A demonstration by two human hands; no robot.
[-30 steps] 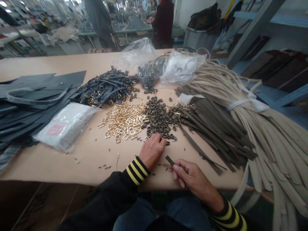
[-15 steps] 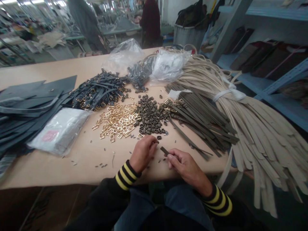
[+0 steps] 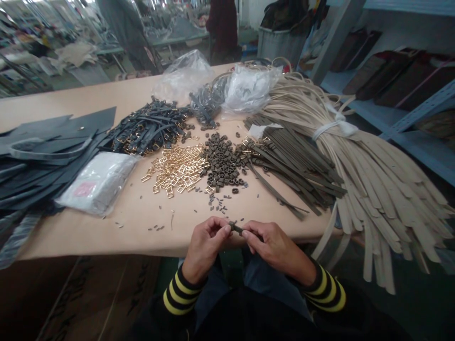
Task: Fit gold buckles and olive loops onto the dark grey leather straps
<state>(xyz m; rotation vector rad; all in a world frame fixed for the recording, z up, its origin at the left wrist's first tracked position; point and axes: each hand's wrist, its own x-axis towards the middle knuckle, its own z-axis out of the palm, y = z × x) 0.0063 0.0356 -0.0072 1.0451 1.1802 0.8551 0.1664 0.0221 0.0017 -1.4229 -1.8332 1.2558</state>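
Loop meets strap at the table's near edge

And here are both hands, close together just over the near edge of the table (image 3: pixel 133 239). The left hand (image 3: pixel 208 244) pinches a small dark olive keeper loop (image 3: pixel 232 224) between thumb and fingers; the right hand (image 3: pixel 272 244) grips a narrow olive strap (image 3: pixel 238 229), its end pointing across at the loop. Loop and strap appear to meet in the gap between the hands (whether the strap runs through the loop or only touches it, I cannot tell).

Look at the pose: wrists angled inward, forearms coming in from either side, striped cuffs (image 3: pixel 181 296) clear of the fingers. Thumbs lie on top, a grip that probably steadies such small pieces while leaving the join in sight.

Now the layout! A heap of keeper loops (image 3: pixel 223 163) sits straight ahead, gold rectangular buckles (image 3: pixel 177 170) spread just to its left, and olive straps (image 3: pixel 296 166) fan out on the right. That looks like placing for short reaches, loops on the left hand's side of the straps. Small dark offcuts (image 3: pixel 217 206) lie scattered between the heap and the hands.
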